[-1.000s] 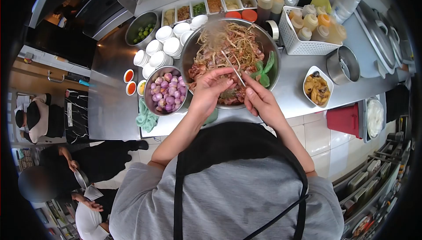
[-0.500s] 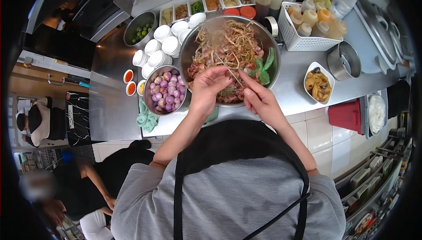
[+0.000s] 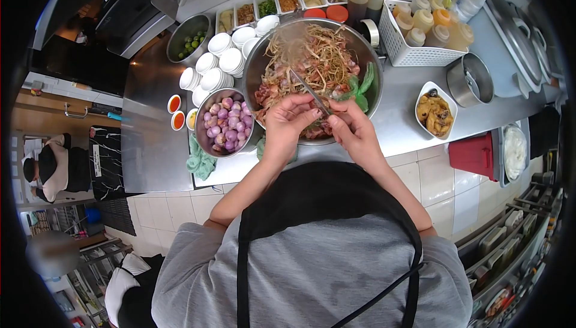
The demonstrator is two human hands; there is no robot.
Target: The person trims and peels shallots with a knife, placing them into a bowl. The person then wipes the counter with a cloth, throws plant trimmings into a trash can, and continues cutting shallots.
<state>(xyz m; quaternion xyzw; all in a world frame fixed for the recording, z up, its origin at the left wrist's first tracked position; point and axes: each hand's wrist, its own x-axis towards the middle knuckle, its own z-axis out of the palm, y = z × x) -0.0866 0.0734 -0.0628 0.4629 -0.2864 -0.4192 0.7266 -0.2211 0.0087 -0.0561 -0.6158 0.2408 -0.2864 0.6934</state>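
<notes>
Over the big metal bowl (image 3: 379, 91) my two hands meet near its front rim. My right hand (image 3: 355, 131) is closed round a small knife (image 3: 308, 90), its narrow blade pointing up and to the left. My left hand (image 3: 287, 123) is pinched right beside the blade; whatever is between its fingertips is hidden. Below them the bowl holds a heap of reddish-brown scraps and dry, stringy, straw-coloured bits (image 3: 312, 52). A green plastic bag (image 3: 360, 91) lies at the bowl's right side. Left of my left hand stands a smaller metal bowl of purple shallots (image 3: 228, 124).
Stacked white cups (image 3: 219, 64) and a bowl of limes (image 3: 191, 46) stand at the left. A white basket of squeeze bottles (image 3: 427, 57), a metal pot (image 3: 470, 79) and a dish of food (image 3: 435, 114) stand right. A green cloth (image 3: 200, 159) hangs over the counter edge.
My hands have come closer together and the knife blade shows more broadly, tilted up-left. The person in black at the lower left has moved down, mostly out of sight.
</notes>
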